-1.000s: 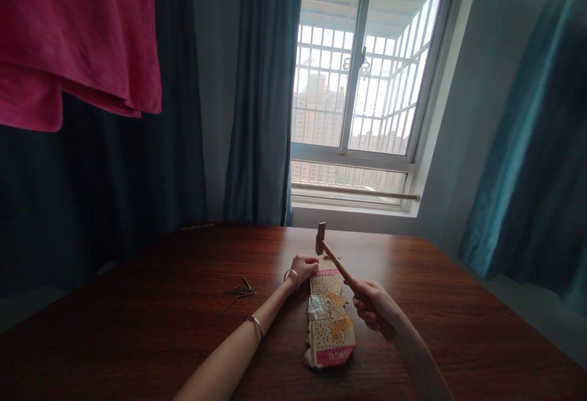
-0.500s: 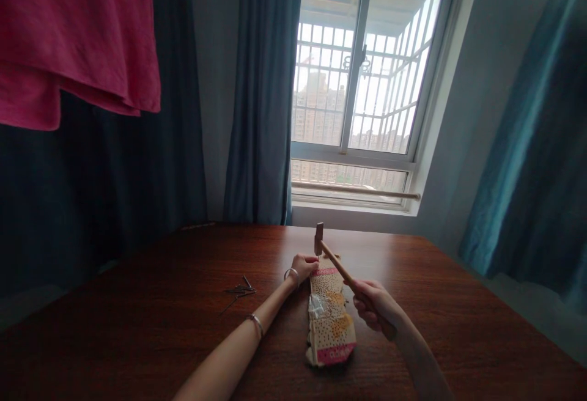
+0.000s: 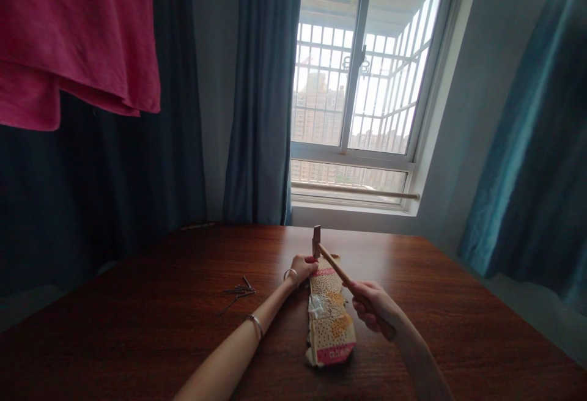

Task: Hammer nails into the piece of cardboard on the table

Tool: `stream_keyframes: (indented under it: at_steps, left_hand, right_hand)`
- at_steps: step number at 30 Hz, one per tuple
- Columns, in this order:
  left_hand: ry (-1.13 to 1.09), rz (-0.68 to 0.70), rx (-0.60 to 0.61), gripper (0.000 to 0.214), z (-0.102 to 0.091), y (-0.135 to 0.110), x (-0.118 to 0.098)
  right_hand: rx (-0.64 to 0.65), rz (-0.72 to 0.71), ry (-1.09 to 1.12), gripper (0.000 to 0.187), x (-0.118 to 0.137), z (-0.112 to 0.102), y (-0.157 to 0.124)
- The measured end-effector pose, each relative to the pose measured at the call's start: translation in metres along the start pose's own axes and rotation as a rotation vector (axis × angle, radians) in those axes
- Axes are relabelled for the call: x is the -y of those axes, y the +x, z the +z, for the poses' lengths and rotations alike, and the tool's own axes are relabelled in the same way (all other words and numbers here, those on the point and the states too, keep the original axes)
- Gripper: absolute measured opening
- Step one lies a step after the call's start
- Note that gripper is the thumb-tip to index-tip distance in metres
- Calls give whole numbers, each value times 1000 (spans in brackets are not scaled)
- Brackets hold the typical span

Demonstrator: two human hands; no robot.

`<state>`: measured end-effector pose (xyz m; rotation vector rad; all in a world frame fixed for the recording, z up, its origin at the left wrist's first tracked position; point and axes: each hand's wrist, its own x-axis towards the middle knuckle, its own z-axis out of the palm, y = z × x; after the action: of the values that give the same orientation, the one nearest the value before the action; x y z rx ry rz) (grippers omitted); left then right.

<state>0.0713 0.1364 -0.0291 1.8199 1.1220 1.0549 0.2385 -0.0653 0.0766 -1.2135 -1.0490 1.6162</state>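
Observation:
My right hand (image 3: 373,306) is closed round the wooden handle of a hammer (image 3: 337,268). The hammer's head stands just above the fingertips of my left hand (image 3: 303,266). My left thumb and fingers are pinched at the far left end of a worn, spotted block (image 3: 328,309) with pink bands and clear tape. Between them is what looks like a nail, mostly hidden by the fingers and the hammer head. Left of my left forearm, several thin dark nails (image 3: 241,291) lie in a loose pile.
The brown wooden table (image 3: 151,334) stretches out on both sides of the block. Behind it are a barred window (image 3: 353,83) and blue curtains (image 3: 259,95). A pink cloth (image 3: 82,40) hangs at the upper left.
The hammer head has shifted slightly left and down, closer to my left fingertips. My left hand, the block and the pile of nails have stayed in place.

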Motion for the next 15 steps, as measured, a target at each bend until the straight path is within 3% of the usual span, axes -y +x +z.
stream_keyframes:
  at_steps: [5,11,15]
  left_hand:
    - [33,-6,2,26,-2,-2,-5]
    - [16,-90,-17,26,-3,-1,-9]
    - [-20,-58,-6,25,-2,-2,-11]
  right_hand:
    - [-23,-17,19,41,-2,0,1]
    - [38,-94,94,58,-4,3,-1]
    - [14,-100,109,61,-1,9,-4]
